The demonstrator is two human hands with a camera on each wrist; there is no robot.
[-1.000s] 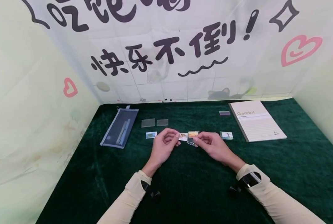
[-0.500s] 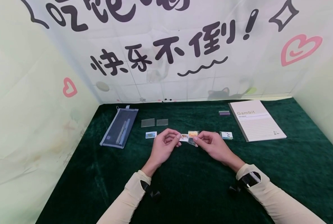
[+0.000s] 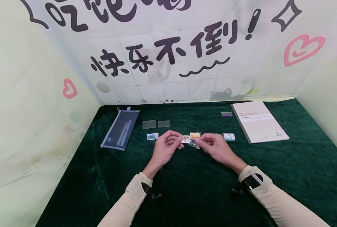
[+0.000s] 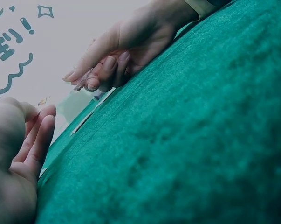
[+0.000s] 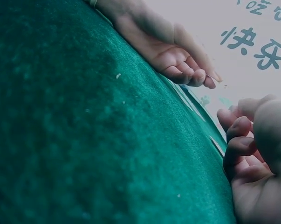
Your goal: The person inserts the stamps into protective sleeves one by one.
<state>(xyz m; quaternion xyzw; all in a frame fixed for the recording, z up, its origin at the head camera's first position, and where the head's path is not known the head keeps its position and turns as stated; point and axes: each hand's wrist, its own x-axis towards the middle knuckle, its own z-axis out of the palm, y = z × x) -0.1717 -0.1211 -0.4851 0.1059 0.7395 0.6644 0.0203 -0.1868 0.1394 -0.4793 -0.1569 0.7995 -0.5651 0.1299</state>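
Observation:
In the head view my left hand (image 3: 166,145) pinches a small stamp-like picture card (image 3: 186,139) between thumb and fingers. Opposite it, my right hand (image 3: 213,145) pinches a small clear plastic sleeve (image 3: 194,144). The card's right edge is close to the sleeve; I cannot tell whether it is inside. Just behind them lies an orange picture card (image 3: 195,135). A blue-green picture card (image 3: 152,136) lies left of the left hand, and a white picture card (image 3: 229,136) right of the right hand. Both wrist views show the hands facing each other just above the cloth.
Two clear sleeves (image 3: 149,124) lie behind the left hand. A zipped pouch (image 3: 111,135) with pens inside is at the left. At the right are a notebook (image 3: 262,126) and a small purple item (image 3: 226,114). Dark green cloth (image 3: 196,195) covers the table.
The picture card in my left hand has shifted slightly right, towards the sleeve. The sleeve has tilted a little in my right fingers. Both hands otherwise stay nearly still.

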